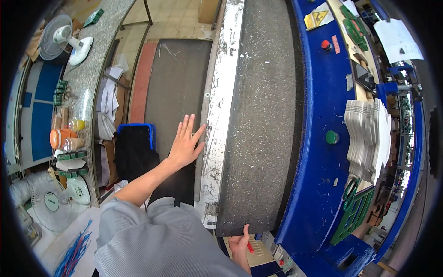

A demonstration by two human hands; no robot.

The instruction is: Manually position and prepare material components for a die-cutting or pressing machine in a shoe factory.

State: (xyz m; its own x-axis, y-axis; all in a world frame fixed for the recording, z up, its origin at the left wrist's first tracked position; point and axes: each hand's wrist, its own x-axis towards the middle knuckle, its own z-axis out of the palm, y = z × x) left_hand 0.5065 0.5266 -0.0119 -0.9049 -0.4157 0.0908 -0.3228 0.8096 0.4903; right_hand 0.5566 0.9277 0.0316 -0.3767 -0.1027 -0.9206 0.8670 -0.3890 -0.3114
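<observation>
A long dark grey pad, flecked with white specks, runs away from me beside a scuffed white metal edge. My left hand is open with fingers spread, palm down, just left of that white edge; its fingertips look close to it, but I cannot tell whether they touch. At the near end of the pad my right hand grips its corner, the thumb on top and the other fingers hidden underneath.
A blue machine body with a red button and a green button flanks the pad. Stacked pale sheets lie farther right. At left stand a speckled counter, a fan and a blue-rimmed bin.
</observation>
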